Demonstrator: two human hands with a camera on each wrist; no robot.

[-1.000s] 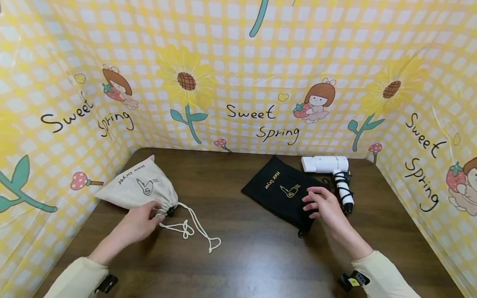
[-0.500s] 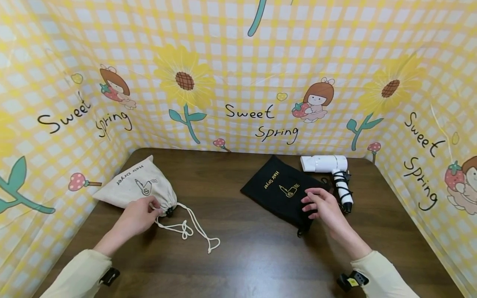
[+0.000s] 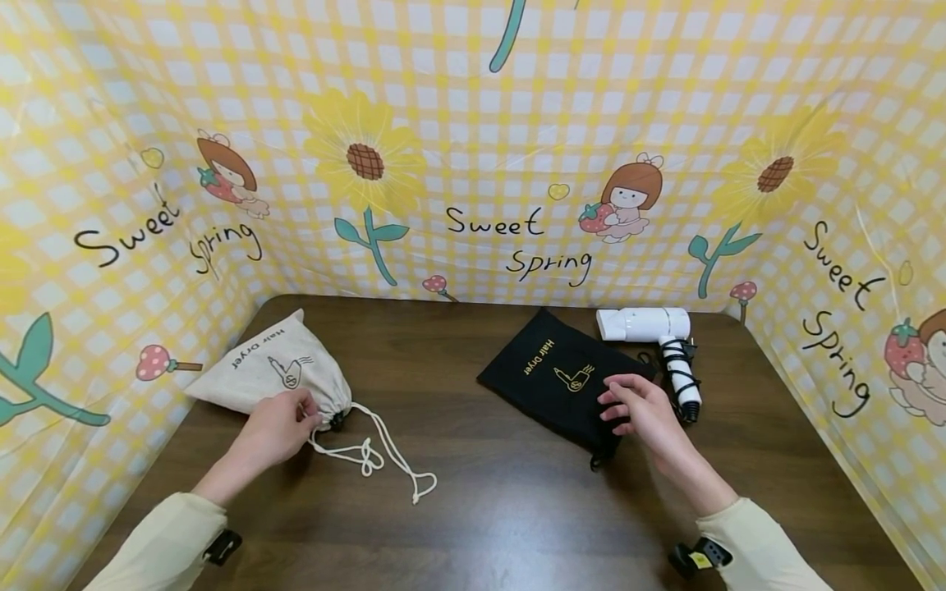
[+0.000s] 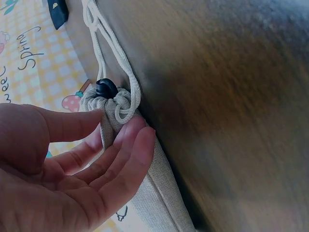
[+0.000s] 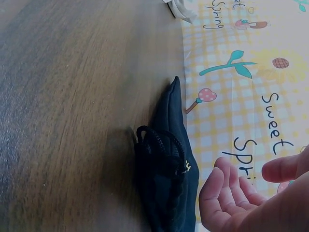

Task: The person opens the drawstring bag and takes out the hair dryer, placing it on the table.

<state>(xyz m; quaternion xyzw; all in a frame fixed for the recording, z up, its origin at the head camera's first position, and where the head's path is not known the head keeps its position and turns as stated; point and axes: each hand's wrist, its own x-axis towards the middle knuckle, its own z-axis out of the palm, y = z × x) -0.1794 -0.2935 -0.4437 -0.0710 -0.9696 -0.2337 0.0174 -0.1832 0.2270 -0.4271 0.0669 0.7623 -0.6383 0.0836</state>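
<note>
Pinching the gathered neck of the beige bag [image 3: 269, 365] on the left of the table [image 3: 436, 369], the left hand [image 3: 275, 428] probably finds an easy hold in that bunched cloth. Just beside the thumb and fingers sits a black cord lock [image 4: 107, 89], which seems to cinch the mouth; pale drawstrings [image 3: 392, 442] trail rightward. Further right lies the black bag [image 3: 548, 371], with the right hand [image 3: 641, 409] hovering near its right end, fingers loosely bent, gripping nothing. Behind that hand rests the white hair dryer [image 3: 641, 325], black cable [image 3: 686, 351] wound round its handle [image 3: 677, 371], presumably for tidiness.
</note>
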